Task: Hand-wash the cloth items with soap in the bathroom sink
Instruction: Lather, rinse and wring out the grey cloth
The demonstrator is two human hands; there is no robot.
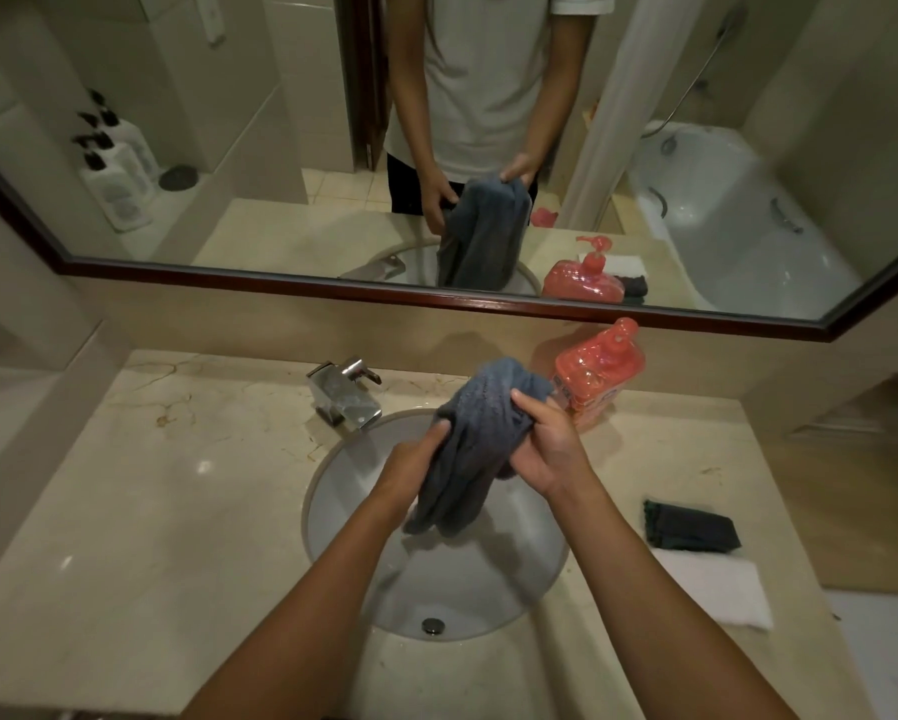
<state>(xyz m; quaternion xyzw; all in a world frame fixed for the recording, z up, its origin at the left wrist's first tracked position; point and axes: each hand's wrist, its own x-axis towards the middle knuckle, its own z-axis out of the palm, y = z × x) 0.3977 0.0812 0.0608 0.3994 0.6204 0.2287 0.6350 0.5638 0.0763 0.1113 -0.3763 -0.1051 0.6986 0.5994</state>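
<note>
A grey-blue cloth (475, 439) hangs bunched above the round white sink (343, 511). My left hand (410, 467) grips its left side, fingers curled into the fabric. On the right side my right hand (545, 449) holds it, thumb over the top of the bunch. The cloth's lower end dangles into the basin. A red pump bottle of soap (600, 368) stands on the counter behind my right hand. To the right, a dark green cloth (691, 526) and a white cloth (712, 589) lie folded on the counter.
A chrome faucet (345, 392) stands behind the sink, no water running. The drain (433, 625) sits at the basin's near end. The marble counter (177, 485) spreads on both sides. A framed mirror (280, 275) spans the wall behind.
</note>
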